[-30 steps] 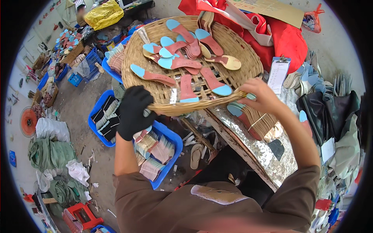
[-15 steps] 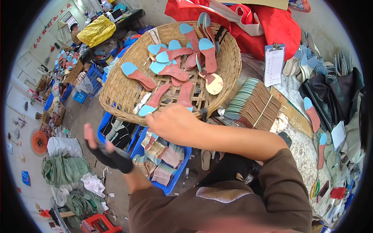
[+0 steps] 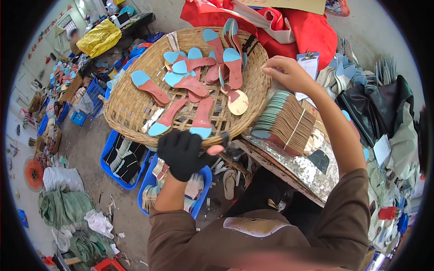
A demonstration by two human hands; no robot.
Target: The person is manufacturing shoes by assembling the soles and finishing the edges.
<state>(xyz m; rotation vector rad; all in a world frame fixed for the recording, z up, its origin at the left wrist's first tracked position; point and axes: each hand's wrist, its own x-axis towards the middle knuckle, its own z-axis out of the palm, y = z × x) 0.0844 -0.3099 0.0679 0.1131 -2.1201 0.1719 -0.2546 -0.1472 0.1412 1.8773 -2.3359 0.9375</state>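
A round woven basket (image 3: 124,101) tilts in front of me, with several shoe insoles (image 3: 193,85) of reddish-brown and light blue lying loose in it. One insole piece (image 3: 238,103) ends in a cream round pad. My left hand (image 3: 180,156), in a black fingerless glove, has its fingers closed over the basket's near rim, thumb stuck out to the right. At the right rim is my bare right hand (image 3: 289,74), its bent fingers closed on the edge. Just below that hand, a banded stack of insoles (image 3: 285,119) sits on the worn tabletop (image 3: 312,174).
Blue crates (image 3: 199,205) of bundled insoles stand on the floor below the basket. Behind it lies red cloth (image 3: 312,31), with a clipboard (image 3: 308,67) to its right. Black sheet material (image 3: 375,113) covers part of the table's right side. Green sacks (image 3: 68,205) lie at left.
My right hand has left the near rim and gone to the basket's right rim. My left hand has come up from the lower left onto the near rim.
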